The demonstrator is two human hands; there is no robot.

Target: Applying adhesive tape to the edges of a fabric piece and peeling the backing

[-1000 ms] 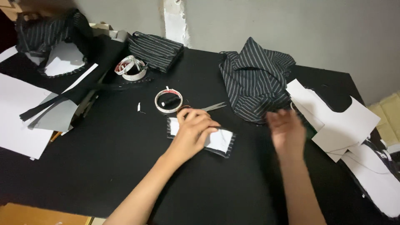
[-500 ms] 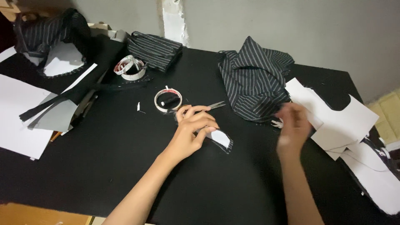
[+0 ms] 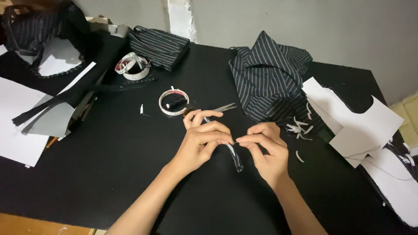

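Black striped fabric strip (image 3: 235,156) near the middle of the black table (image 3: 109,165), pinched between left hand (image 3: 203,140) and right hand (image 3: 266,150), fingertips meeting at its upper end, both hands clamped on it. Just beyond the left hand, small scissors (image 3: 221,109) and a roll of white tape (image 3: 172,102). Farther right, a heap of striped cloth (image 3: 270,78); white paper pattern pieces (image 3: 357,122) at the right edge.
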